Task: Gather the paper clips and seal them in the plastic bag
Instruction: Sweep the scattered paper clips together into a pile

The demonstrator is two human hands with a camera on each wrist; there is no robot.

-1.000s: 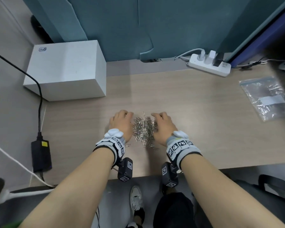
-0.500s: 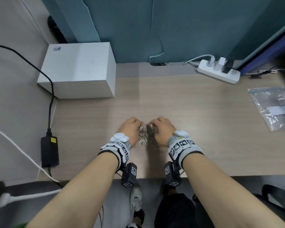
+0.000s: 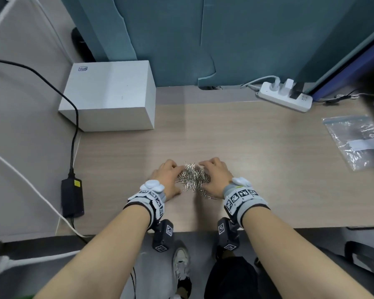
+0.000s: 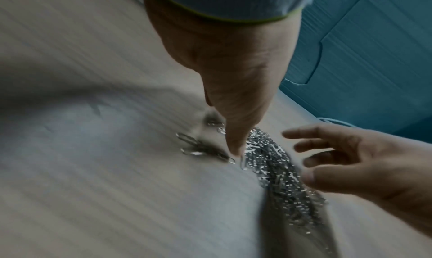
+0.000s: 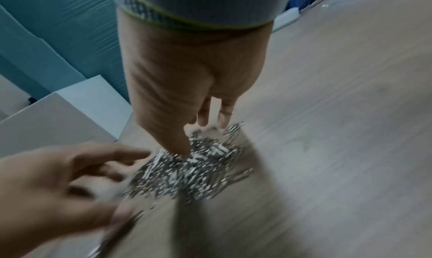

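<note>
A heap of silver paper clips (image 3: 192, 179) lies on the wooden desk near its front edge. My left hand (image 3: 165, 176) cups its left side and my right hand (image 3: 217, 179) its right side, fingers loosely spread against the clips. In the left wrist view my left thumb touches the desk beside the paper clips (image 4: 273, 162), with a few strays (image 4: 198, 150) left of it, and the right hand (image 4: 350, 160) shows open. In the right wrist view my right thumb dips into the paper clips (image 5: 191, 167). The clear plastic bag (image 3: 354, 141) lies flat at the far right.
A white box (image 3: 108, 96) stands at the back left of the desk (image 3: 257, 158). A white power strip (image 3: 285, 96) lies at the back right. A black adapter (image 3: 72, 197) with cables sits left of the desk. A teal partition closes the back.
Both hands pushed the clips together from the sides half a second ago. They have since eased apart a little, and the clips now sit in a taller heap between them.
</note>
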